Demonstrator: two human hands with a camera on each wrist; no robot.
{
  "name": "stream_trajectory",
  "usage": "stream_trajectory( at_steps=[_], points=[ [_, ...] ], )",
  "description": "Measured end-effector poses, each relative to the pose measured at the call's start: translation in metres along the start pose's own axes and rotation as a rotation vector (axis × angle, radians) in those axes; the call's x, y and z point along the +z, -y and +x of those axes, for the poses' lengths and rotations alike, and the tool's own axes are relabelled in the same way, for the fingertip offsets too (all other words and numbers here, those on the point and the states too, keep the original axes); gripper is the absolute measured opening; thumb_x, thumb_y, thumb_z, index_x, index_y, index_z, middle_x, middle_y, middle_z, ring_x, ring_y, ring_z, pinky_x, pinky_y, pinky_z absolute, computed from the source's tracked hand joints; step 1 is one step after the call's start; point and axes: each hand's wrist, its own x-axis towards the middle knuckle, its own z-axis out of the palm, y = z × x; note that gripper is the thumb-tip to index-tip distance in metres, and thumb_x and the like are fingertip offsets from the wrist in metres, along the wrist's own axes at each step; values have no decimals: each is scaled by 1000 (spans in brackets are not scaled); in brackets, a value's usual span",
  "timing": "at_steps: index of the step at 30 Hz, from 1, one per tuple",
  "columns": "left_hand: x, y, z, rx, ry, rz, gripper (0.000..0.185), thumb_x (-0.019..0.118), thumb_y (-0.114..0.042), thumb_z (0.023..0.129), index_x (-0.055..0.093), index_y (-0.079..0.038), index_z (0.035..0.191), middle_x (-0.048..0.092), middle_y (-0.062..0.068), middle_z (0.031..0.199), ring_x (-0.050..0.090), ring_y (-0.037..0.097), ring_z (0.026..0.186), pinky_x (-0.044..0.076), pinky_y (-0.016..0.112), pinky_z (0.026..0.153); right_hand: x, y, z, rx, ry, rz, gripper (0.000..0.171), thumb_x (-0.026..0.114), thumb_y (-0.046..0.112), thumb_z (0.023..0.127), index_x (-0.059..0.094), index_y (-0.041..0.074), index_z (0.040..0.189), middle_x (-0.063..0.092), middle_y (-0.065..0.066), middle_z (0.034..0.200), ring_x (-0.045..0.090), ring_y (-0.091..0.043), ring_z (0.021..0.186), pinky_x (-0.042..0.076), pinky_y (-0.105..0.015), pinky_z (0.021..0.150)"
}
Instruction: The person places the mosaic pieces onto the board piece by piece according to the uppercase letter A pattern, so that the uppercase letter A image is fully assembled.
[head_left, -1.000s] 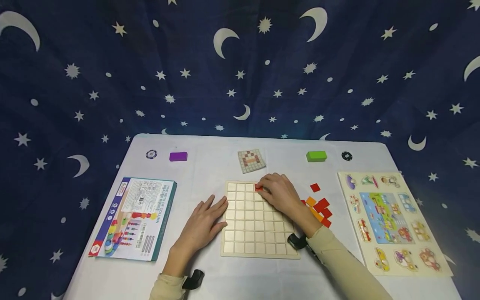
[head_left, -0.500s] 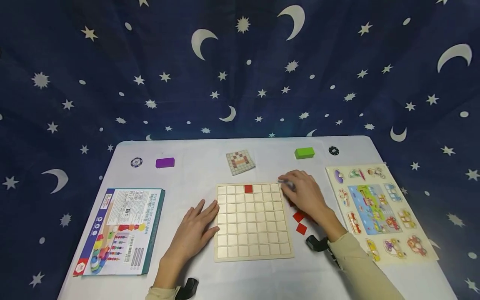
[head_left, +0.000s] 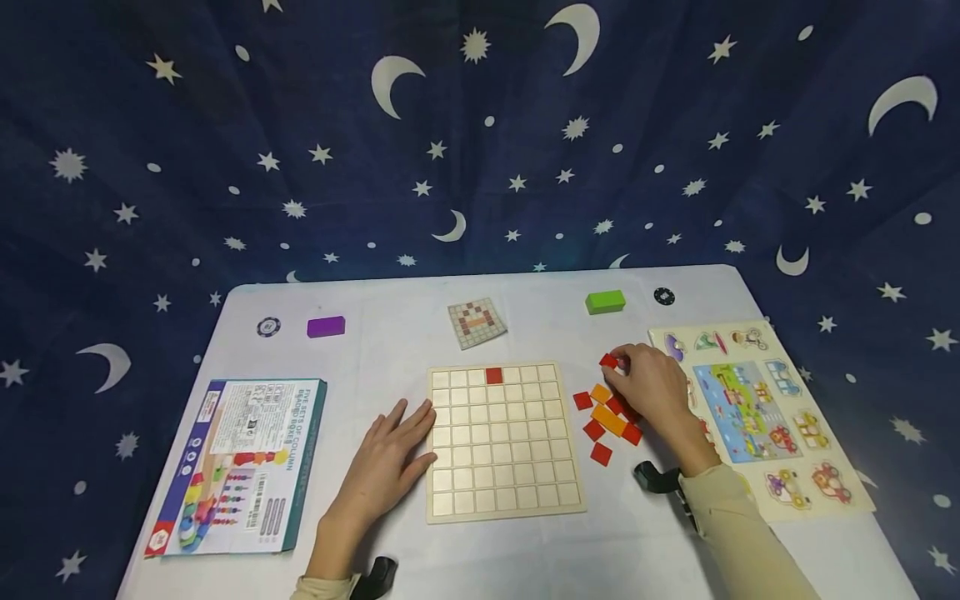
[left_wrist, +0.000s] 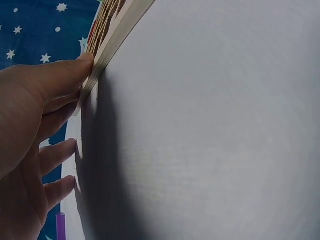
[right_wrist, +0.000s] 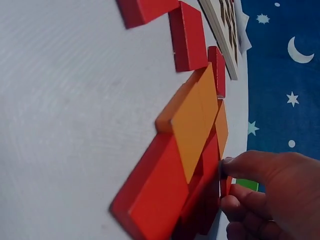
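A wooden grid board (head_left: 502,467) lies in the middle of the white table, with one red tile (head_left: 493,376) set in its top row. My left hand (head_left: 408,429) lies flat on the table, fingers straight and touching the board's left edge (left_wrist: 112,37). To the right of the board my right hand (head_left: 619,363) pinches a small red tile (head_left: 608,361) at the far end of a loose pile of red and orange tiles (head_left: 609,418). In the right wrist view the fingertips (right_wrist: 235,167) close on a red tile's edge (right_wrist: 225,186) beside an orange tile (right_wrist: 192,125).
A pattern card (head_left: 477,322) lies behind the board. At the back are a purple block (head_left: 326,326), a green block (head_left: 605,302) and two poker chips (head_left: 268,326) (head_left: 663,296). A toy box (head_left: 240,462) lies left, a peg puzzle (head_left: 757,408) right.
My right hand left a red tile in the board's top row, moved right to the tile pile, and now pinches another red tile. The left hand stayed against the board.
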Motion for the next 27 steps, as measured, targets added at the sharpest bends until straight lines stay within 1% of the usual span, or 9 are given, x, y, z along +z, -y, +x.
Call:
stream_trajectory(
  at_steps=[4,7,9,11,15,17,23,24,27],
  points=[
    [1,0,0,2,-8,-1,63,77,-31,97,58,-11,154,51,2,166,41,41,158,35,68,126,0,-1,1,-8,-13,17,35,83,28,89,79,4,113,70,-15,89,58,-25,74,42,-30,58],
    [2,1,0,9,-21,5,63,78,-31,97,58,-11,154,52,3,166,41,41,158,35,68,126,2,-1,1,-23,-27,46,27,82,27,89,81,6,107,74,-16,97,61,-27,77,46,-32,58],
    [3,2,0,13,-30,8,63,78,-31,97,59,-11,153,52,3,165,42,42,157,35,68,125,3,-1,1,-37,-32,54,24,80,26,89,81,8,104,75,-17,100,62,-28,80,52,-37,59],
    [4,2,0,11,-33,5,64,79,-31,96,59,-10,153,52,3,165,42,42,157,35,68,125,4,0,1,-52,-31,43,24,80,26,89,80,7,104,75,-18,105,65,-32,87,59,-45,67],
    [3,1,0,0,-20,-6,63,78,-30,97,58,-11,154,51,3,166,41,41,158,34,68,126,6,0,2,-64,-19,20,27,80,26,90,79,6,108,74,-20,114,67,-38,101,62,-57,85],
    [3,1,0,-3,-16,-10,63,78,-29,97,58,-11,154,51,3,166,41,41,158,34,69,126,5,1,2,-58,-9,23,28,81,26,90,79,6,110,75,-21,116,68,-38,102,62,-57,85],
    [2,1,-1,-7,-17,-16,63,78,-29,97,58,-11,154,51,2,166,41,41,158,34,69,126,3,3,5,-41,33,43,35,81,26,89,78,5,118,76,-21,113,64,-31,89,58,-45,72],
    [2,0,-1,-8,-16,-17,63,78,-29,97,58,-11,154,51,2,166,40,41,159,34,69,126,3,4,5,-46,33,49,35,81,26,89,79,5,117,76,-20,112,63,-31,89,57,-45,73],
    [1,0,-1,-7,-12,-12,63,77,-30,98,57,-11,154,51,3,166,40,41,159,34,68,127,4,9,3,-80,27,90,34,81,25,89,79,6,117,76,-19,112,64,-31,92,59,-48,80]
  ],
)
